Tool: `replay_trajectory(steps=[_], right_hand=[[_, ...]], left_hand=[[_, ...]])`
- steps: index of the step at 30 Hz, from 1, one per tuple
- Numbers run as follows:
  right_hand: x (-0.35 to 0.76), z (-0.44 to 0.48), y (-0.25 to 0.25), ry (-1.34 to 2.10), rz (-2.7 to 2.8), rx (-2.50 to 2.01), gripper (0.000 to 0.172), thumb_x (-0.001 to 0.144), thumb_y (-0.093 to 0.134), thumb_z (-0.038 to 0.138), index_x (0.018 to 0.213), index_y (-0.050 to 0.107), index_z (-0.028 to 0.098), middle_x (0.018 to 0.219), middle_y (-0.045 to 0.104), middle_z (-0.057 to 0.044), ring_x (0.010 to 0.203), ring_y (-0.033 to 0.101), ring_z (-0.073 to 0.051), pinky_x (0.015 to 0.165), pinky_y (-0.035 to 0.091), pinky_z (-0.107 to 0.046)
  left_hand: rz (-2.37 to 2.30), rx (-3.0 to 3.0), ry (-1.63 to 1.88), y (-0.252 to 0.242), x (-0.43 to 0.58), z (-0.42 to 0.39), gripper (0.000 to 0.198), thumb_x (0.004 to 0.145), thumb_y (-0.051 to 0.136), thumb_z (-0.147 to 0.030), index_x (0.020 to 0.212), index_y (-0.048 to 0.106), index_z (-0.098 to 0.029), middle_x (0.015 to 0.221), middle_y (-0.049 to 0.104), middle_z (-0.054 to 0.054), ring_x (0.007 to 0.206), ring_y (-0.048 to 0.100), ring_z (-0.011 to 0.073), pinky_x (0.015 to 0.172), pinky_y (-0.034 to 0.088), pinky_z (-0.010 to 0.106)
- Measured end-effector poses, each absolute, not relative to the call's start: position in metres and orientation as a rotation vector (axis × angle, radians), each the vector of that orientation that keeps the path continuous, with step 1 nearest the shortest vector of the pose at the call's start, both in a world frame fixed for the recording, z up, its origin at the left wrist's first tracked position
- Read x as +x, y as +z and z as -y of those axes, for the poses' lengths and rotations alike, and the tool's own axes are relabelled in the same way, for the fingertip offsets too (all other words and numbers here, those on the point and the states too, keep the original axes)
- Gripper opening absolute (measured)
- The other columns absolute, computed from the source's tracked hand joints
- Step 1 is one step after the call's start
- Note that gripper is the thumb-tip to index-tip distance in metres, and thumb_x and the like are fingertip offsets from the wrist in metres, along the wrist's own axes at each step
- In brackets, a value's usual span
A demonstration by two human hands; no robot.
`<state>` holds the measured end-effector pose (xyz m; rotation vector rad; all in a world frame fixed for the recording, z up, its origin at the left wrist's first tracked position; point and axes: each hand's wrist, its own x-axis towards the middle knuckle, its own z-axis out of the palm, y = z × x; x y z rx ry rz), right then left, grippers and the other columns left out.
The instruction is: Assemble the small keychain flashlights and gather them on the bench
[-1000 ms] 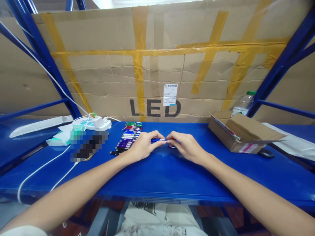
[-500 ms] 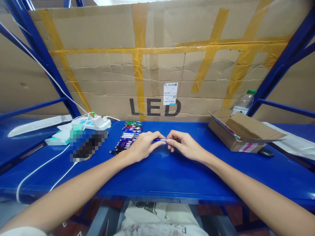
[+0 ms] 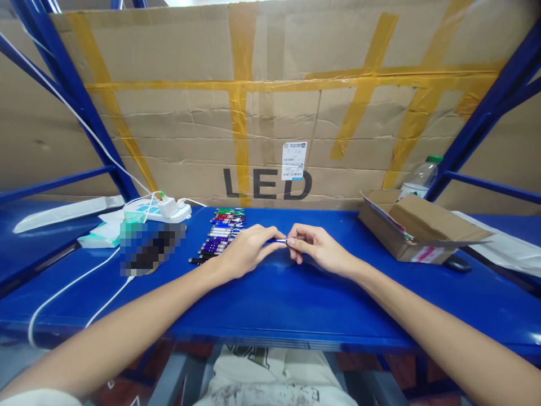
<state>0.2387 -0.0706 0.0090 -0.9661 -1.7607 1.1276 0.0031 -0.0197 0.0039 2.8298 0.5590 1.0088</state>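
My left hand (image 3: 249, 250) pinches a small blue pen-like flashlight (image 3: 276, 241) just above the blue table (image 3: 279, 299), holding it level. My right hand (image 3: 315, 247) is closed at the silver tip of the same flashlight, fingers curled round its end. The two hands meet at the table's middle. Just left of my left hand lies a row of several small flashlights (image 3: 220, 239) in green, red, silver, purple and black, laid side by side.
An open cardboard box (image 3: 416, 228) stands at the right, a plastic bottle (image 3: 418, 177) behind it. A white power strip (image 3: 158, 211) with cables lies at the left beside a teal packet (image 3: 99, 237). A taped cardboard wall marked LED rises behind.
My right hand's fingers have shifted slightly at the flashlight's tip and lifted a little off the table. My left hand keeps its hold in the same place.
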Motion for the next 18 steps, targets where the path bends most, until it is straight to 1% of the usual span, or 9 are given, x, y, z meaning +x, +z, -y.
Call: replay_trajectory(steps=[4,7,9,11,13,14,16,18], right_hand=[[0.24,0.071,0.01,1.106,1.791,-0.986,0.045,0.094,0.072,0.064,0.088,0.062,0.02,0.074,0.07,0.0,0.063,0.061,-0.015,0.065,0.049,-0.03],[0.242,0.071,0.012,1.043,1.853,-1.023,0.042,0.1,0.066,0.062,0.091,0.06,0.021,0.079,0.07,0.0,0.062,0.059,-0.014,0.063,0.048,-0.029],[0.245,0.07,0.012,0.909,1.923,-1.091,0.036,0.106,0.057,0.055,0.092,0.06,0.022,0.081,0.071,-0.001,0.063,0.06,-0.015,0.064,0.048,-0.029],[0.25,0.067,0.011,0.647,2.021,-1.214,0.028,0.109,0.051,0.043,0.093,0.061,0.023,0.082,0.071,-0.001,0.068,0.061,-0.017,0.068,0.046,-0.03],[0.256,0.064,0.009,0.361,2.129,-1.334,0.018,0.107,0.054,0.034,0.095,0.061,0.023,0.085,0.072,-0.002,0.075,0.063,-0.019,0.071,0.044,-0.031],[0.259,0.063,0.007,0.277,2.186,-1.363,0.013,0.105,0.058,0.032,0.095,0.061,0.024,0.088,0.072,-0.003,0.078,0.064,-0.021,0.073,0.044,-0.032],[0.264,0.061,0.004,0.228,2.306,-1.365,0.012,0.102,0.065,0.032,0.095,0.06,0.023,0.095,0.07,-0.005,0.086,0.063,-0.023,0.077,0.045,-0.033],[0.266,0.06,0.0,0.255,2.401,-1.33,0.014,0.102,0.065,0.032,0.094,0.059,0.023,0.098,0.067,-0.006,0.09,0.062,-0.024,0.08,0.046,-0.034]], left_hand=[[-0.576,2.825,0.996,0.004,0.003,0.02,0.019,0.11,0.058,-0.036,0.115,0.07,-0.023,0.108,0.079,0.004,0.095,0.071,0.0212,0.086,0.055,0.033],[-0.609,2.816,0.983,0.004,0.004,0.02,0.021,0.111,0.055,-0.037,0.116,0.07,-0.023,0.109,0.079,0.004,0.096,0.071,0.0215,0.087,0.055,0.033],[-0.62,2.81,0.983,0.004,0.005,0.019,0.022,0.112,0.054,-0.038,0.117,0.07,-0.023,0.111,0.078,0.004,0.097,0.071,0.0218,0.09,0.054,0.034],[-0.628,2.801,0.991,0.006,0.006,0.019,0.022,0.111,0.055,-0.037,0.117,0.07,-0.022,0.113,0.078,0.005,0.098,0.071,0.0224,0.092,0.053,0.036],[-0.651,2.795,0.998,0.007,0.007,0.018,0.021,0.11,0.057,-0.037,0.115,0.07,-0.021,0.113,0.078,0.006,0.099,0.071,0.0232,0.094,0.052,0.038],[-0.669,2.796,0.996,0.008,0.008,0.018,0.021,0.11,0.058,-0.037,0.114,0.07,-0.021,0.113,0.078,0.006,0.099,0.07,0.0235,0.094,0.051,0.038],[-0.708,2.8,0.99,0.009,0.008,0.019,0.02,0.109,0.059,-0.036,0.112,0.071,-0.02,0.111,0.078,0.006,0.099,0.068,0.024,0.094,0.05,0.039],[-0.742,2.804,0.991,0.01,0.008,0.019,0.02,0.109,0.059,-0.036,0.11,0.071,-0.02,0.11,0.077,0.007,0.099,0.066,0.0242,0.094,0.05,0.04]])
